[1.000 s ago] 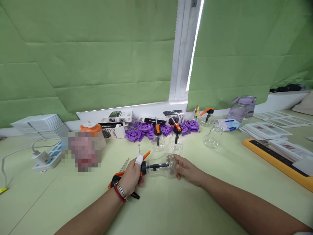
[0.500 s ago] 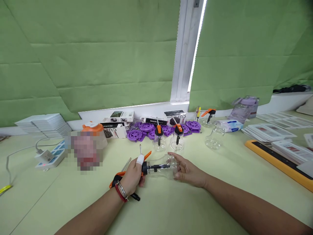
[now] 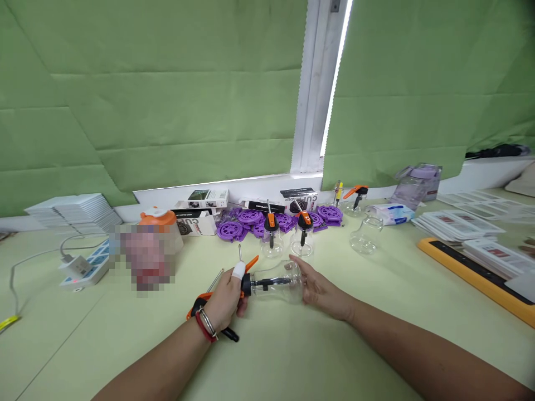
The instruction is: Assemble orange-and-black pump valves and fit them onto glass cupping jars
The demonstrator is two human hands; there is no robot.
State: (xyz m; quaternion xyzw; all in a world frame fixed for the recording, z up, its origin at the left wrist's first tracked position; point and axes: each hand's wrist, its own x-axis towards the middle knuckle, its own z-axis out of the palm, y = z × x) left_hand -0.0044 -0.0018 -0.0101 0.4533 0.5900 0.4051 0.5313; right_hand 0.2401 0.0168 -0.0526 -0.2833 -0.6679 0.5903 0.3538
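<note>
A clear glass cup (image 3: 279,284) with a black pump head and orange lever lies sideways over the pale green table (image 3: 292,356). My left hand (image 3: 225,301), with a white-wrapped finger and wrist bands, grips the black pump head end. My right hand (image 3: 320,288) is wrapped round the cup's wide end. Another orange and black pump part (image 3: 199,306) lies under my left wrist.
Two assembled cups (image 3: 271,239) stand behind, in front of purple discs (image 3: 251,220) and small boxes (image 3: 200,209). An empty glass cup (image 3: 368,234) stands right. A power strip (image 3: 81,267) lies left, white stacks (image 3: 75,211) far left, card piles (image 3: 455,223) and a yellow-edged tray (image 3: 472,273) right.
Almost nothing moved; the cup and both hands stay in place, the view shifted slightly.
</note>
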